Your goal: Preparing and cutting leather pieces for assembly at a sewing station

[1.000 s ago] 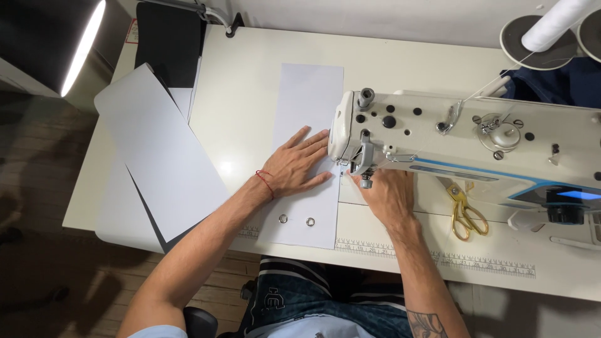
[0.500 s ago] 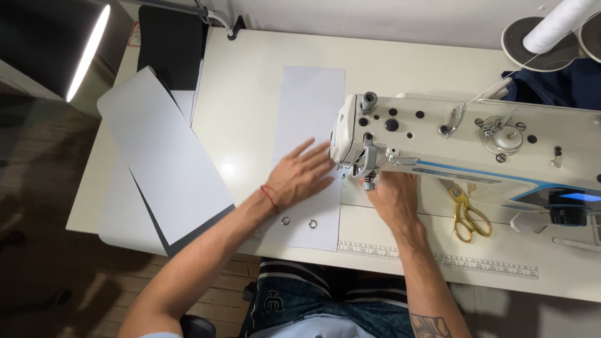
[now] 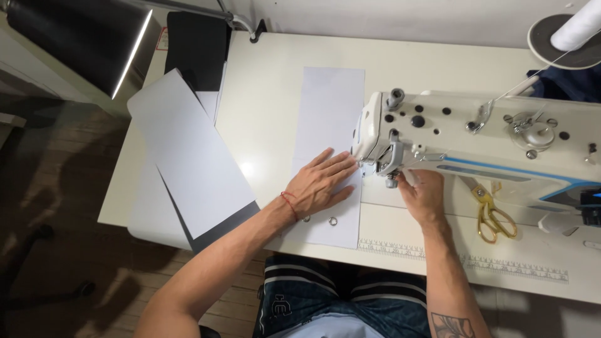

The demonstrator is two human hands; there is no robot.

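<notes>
Flat and spread, the fingers of the left hand press down on a long pale grey rectangular strip of stiff sheet material, gripping nothing, their tips just beside the head of the white industrial sewing machine. The right hand rests under the machine head by the needle area, fingers curled loosely; whether they pinch anything I cannot tell.

The strip lies on the cream worktop with its long axis running away from the person, its far end well past the machine and its near end, with two small metal eyelets, at the worktop's front edge. Its right edge is at the needle, so the left hand is the nearer one to its bulk.

Farther left, larger pale grey sheets overhang the worktop's edge above a dark one. Gold-handled scissors lie right of the right hand, and a printed ruler strip runs along the front edge.
</notes>
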